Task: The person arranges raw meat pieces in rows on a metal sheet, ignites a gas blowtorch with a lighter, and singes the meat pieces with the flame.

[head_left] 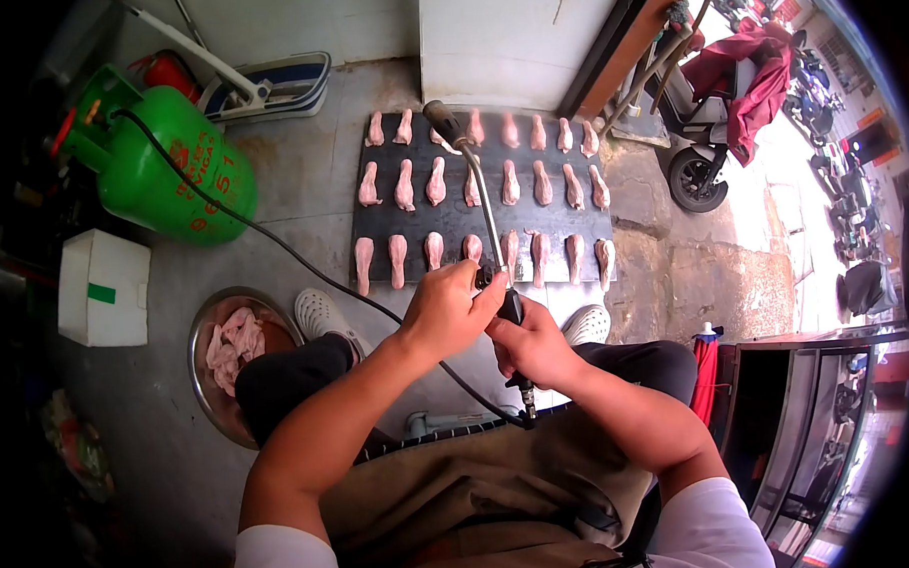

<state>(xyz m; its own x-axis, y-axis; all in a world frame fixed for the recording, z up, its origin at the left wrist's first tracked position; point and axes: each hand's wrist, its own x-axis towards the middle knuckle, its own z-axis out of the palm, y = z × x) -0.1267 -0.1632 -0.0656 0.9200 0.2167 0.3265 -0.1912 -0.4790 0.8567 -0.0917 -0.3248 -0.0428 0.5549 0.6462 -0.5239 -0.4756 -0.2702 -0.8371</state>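
Head view: grips a torch point(489, 215) by its handle point(512, 306) in the right hand point(539, 349), pinches it near the knob point(484, 276) with the left hand point(445, 306), extends it over meat pieces point(511, 183) on a dark board point(382, 222).

The torch point(487, 208) slants over rowed pale drumsticks point(510, 183)

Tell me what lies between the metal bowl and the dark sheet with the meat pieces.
In the head view, the person's white left shoe lies between the metal bowl and the dark sheet; the black hose also crosses there.
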